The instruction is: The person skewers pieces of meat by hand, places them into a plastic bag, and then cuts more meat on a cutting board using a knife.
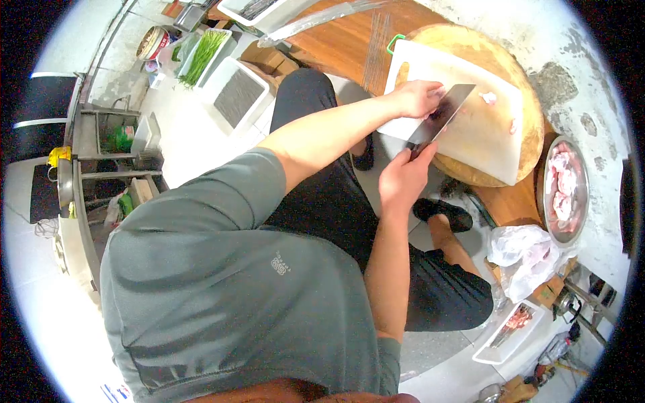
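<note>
Head view showed a broad-bladed knife (pixel 451 111) over the left part of the white cutting board (pixel 470 151), its handle gripped by the closed right hand (pixel 406 178). The left hand (pixel 416 101) was half curled above the board, just beside the blade; whether anything was pinched beneath its fingers could not be told. Cutting was judged to be in hand, as a pale scrap (pixel 488 99) was seen on the board. For the next stroke, the left fingertips would need to be kept tucked away from the edge and the blade held steady.

Right of the board, a metal bowl (pixel 583 208) was filled with pink meat pieces (pixel 563 185). Well left of the board, green stalks (pixel 203 57) were held in one white tray, and something grey, not identifiable, in another tray (pixel 265 94) nearer it. Below and right of the board, small red pieces (pixel 517 318) were contained in a long tray (pixel 487 352).
</note>
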`<state>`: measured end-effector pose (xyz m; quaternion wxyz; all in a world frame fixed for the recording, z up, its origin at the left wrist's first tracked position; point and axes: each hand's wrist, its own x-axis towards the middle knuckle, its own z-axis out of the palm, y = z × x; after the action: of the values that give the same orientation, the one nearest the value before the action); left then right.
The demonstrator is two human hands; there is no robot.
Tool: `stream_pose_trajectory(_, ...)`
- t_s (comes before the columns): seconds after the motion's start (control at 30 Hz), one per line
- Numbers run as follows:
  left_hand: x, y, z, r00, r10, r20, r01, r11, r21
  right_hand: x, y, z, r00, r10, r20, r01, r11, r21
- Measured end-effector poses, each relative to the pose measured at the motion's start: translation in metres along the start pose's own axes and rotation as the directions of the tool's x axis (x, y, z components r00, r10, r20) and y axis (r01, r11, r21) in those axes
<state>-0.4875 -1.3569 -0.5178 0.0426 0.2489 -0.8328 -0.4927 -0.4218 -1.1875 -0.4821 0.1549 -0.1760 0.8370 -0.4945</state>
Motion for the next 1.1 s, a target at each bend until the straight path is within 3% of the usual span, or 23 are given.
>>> stream_pose_trajectory(0.1, 0.006, -0.010, 0.001, 0.997, -0.024, 0.072, 0.033, 0.991, -0.127, 0.010, -0.014, -0.003, 1.000, -0.019, 0.010, 0.020, 0.999, -0.037)
stream_pose_trajectory(0.23, 0.008, -0.003, -0.004, 0.994, -0.077, 0.083, 0.082, 0.996, -0.047, 0.026, -0.003, 0.011, 0.993, -0.096, -0.067, 0.093, 0.994, -0.049)
stream_pose_trajectory(0.43, 0.004, 0.007, -0.010, 0.991, -0.106, 0.083, 0.112, 0.991, -0.073, 0.010, -0.021, -0.004, 0.998, 0.053, 0.042, -0.050, 0.996, -0.077)
stream_pose_trajectory(0.53, 0.005, 0.004, -0.009, 0.985, -0.117, 0.124, 0.134, 0.982, -0.134, 0.008, -0.013, -0.001, 0.999, 0.031, 0.019, -0.031, 0.999, -0.013)
stream_pose_trajectory(0.63, 0.014, -0.003, -0.016, 0.975, -0.142, 0.171, 0.173, 0.968, -0.179, 0.012, 0.015, -0.003, 0.980, -0.140, -0.144, 0.137, 0.990, -0.025)
stream_pose_trajectory(0.67, 0.011, -0.003, -0.017, 0.974, -0.151, 0.168, 0.181, 0.967, -0.180, 0.016, 0.035, -0.006, 0.950, -0.239, -0.201, 0.222, 0.969, -0.105)
stream_pose_trajectory(0.77, 0.013, -0.002, -0.022, 0.967, -0.187, 0.171, 0.217, 0.961, -0.174, 0.030, 0.054, -0.039, 0.991, 0.005, -0.134, 0.032, 0.962, 0.272)
stream_pose_trajectory(0.8, 0.014, -0.003, -0.023, 0.963, -0.203, 0.176, 0.233, 0.957, -0.171, 0.033, 0.053, -0.052, 0.993, 0.083, -0.080, -0.042, 0.907, 0.420)
stream_pose_trajectory(0.83, 0.017, -0.006, -0.023, 0.959, -0.202, 0.197, 0.228, 0.966, -0.122, 0.028, 0.033, -0.071, 0.970, 0.243, 0.021, -0.214, 0.807, 0.551)
stream_pose_trajectory(0.9, 0.024, -0.013, -0.025, 0.950, -0.204, 0.235, 0.215, 0.976, -0.021, 0.040, 0.071, -0.091, 0.966, 0.246, 0.085, -0.252, 0.801, 0.543)
stream_pose_trajectory(1.0, 0.007, 0.005, -0.031, 0.984, -0.132, 0.119, 0.121, 0.988, 0.097, 0.033, 0.079, -0.112, 0.947, 0.286, 0.148, -0.319, 0.767, 0.557)
stream_pose_trajectory(1.07, 0.016, -0.021, -0.025, 0.998, 0.063, 0.006, -0.062, 0.964, 0.260, 0.025, 0.085, -0.113, 0.938, 0.325, 0.118, -0.331, 0.748, 0.576)
stream_pose_trajectory(1.1, 0.012, -0.017, -0.027, 0.985, 0.167, -0.036, -0.145, 0.927, 0.345, 0.025, 0.093, -0.114, 0.953, 0.255, 0.164, -0.303, 0.760, 0.575)
